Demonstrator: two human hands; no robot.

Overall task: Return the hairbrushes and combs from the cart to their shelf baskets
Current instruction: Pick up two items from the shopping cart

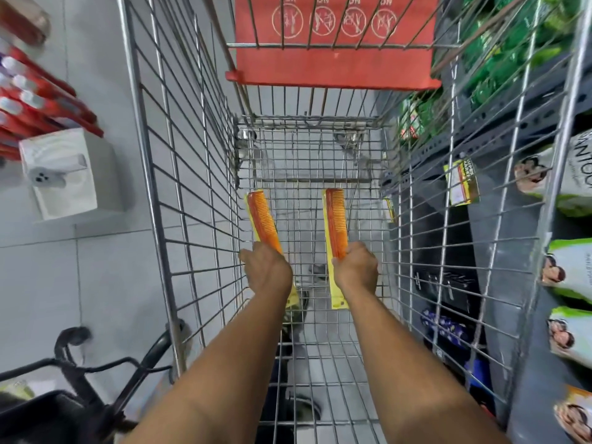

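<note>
**Two combs, one in each hand**

Two flat orange plastic combs on yellow backing cards are held inside the wire shopping cart (179,187): the left-hand comb (263,219) gripped in the left hand (268,270), the right-hand comb (336,224) in the right hand (356,267), teeth fine and even.

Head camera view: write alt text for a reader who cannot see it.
Seen from above, the left hand and right hand each hold an orange comb on a yellow card, left comb and right comb, inside a wire shopping cart. Stocked store shelves flank the cart.
</note>
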